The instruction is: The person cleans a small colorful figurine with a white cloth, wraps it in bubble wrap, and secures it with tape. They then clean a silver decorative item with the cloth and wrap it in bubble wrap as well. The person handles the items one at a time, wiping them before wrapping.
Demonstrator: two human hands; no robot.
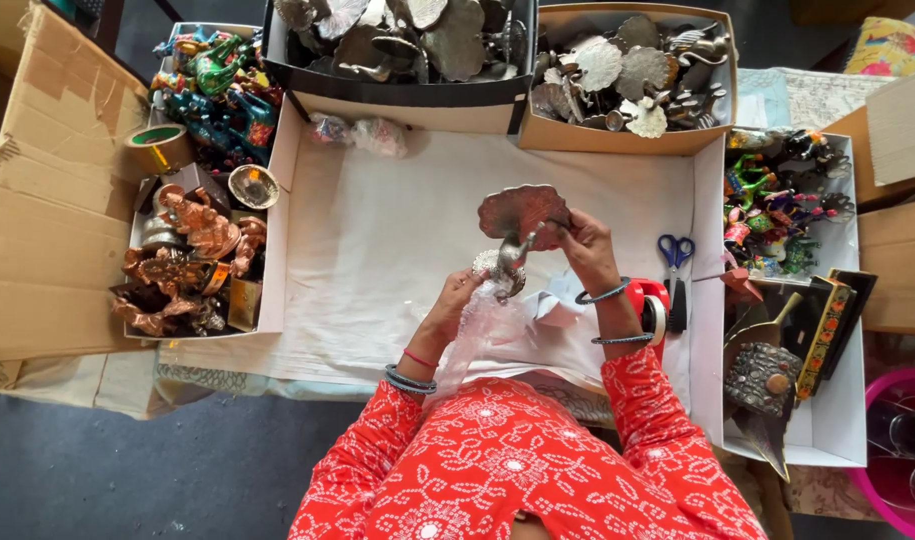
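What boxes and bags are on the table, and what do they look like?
Clear plastic bag: crinkly, under the left hand.
Big cardboard box: far left, brown, flaps open.
Cardboard box: top right, tan, holding grey metal figurines.
Dark-rimmed box: top middle.
White tray box: right side.

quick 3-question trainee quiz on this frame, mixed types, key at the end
1. True or false: the right hand grips the fan-shaped tail of the metal peacock figure.
2. What lies just right of the right wrist? A) blue-handled scissors B) a hammer C) a paintbrush
3. Fill in: the left hand touches a clear plastic ____ under the figure.

Key: 1 true; 2 A; 3 bag
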